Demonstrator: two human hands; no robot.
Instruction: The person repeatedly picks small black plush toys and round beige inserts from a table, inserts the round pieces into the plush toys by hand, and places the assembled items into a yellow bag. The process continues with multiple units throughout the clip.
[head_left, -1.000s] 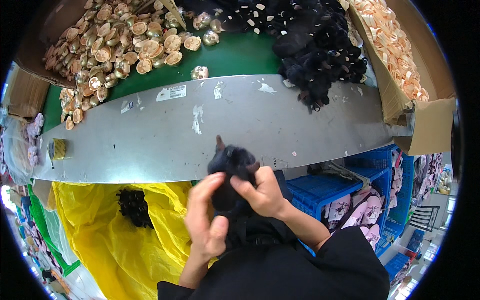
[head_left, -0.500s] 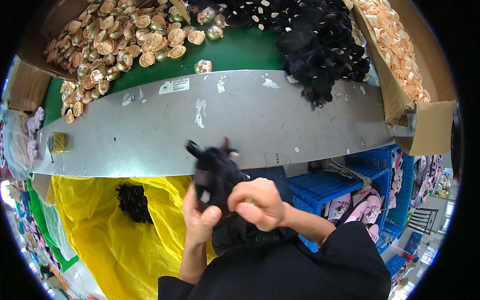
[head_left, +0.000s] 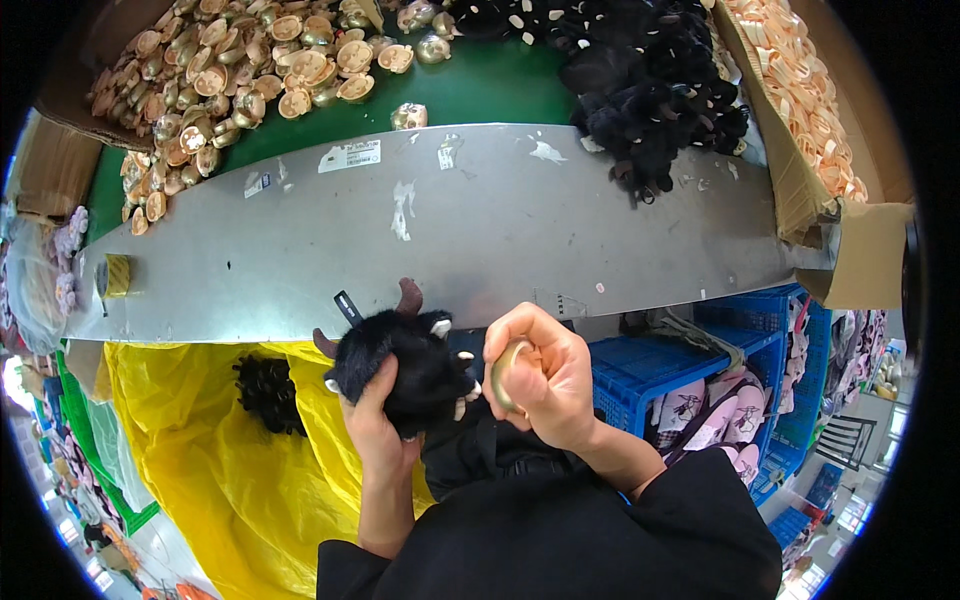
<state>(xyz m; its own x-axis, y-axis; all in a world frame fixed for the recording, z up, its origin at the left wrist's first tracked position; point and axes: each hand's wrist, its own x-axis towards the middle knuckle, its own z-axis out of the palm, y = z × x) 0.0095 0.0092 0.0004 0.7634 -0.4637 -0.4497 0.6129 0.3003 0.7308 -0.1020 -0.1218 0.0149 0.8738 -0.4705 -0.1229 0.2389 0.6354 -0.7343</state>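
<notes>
In my left hand (head_left: 378, 425) is a black furry plush toy (head_left: 400, 372) with brown horns, small white ears and a dark tag on top. The thumb presses into its fur and the fingers pass underneath. Close to its right side, my right hand (head_left: 545, 380) grips a rounded plastic doll face piece (head_left: 510, 375) with a pale gold edge. Fingers and thumb cover most of that piece. A small gap separates it from the plush. Both hands are just off the near edge of the metal table (head_left: 480, 230).
Gold and peach face shells (head_left: 230, 75) heap at the back left; black plush pieces (head_left: 650, 110) pile at the back right. A carton (head_left: 785, 150) holds peach bands. Tape (head_left: 117, 275) sits at the left. Below are a yellow bag (head_left: 190, 450) and blue crates (head_left: 640, 375).
The plush has turned, bringing its horns and ears into clear view. My right hand has moved up and right, away from the plush, and the face piece now shows in it.
</notes>
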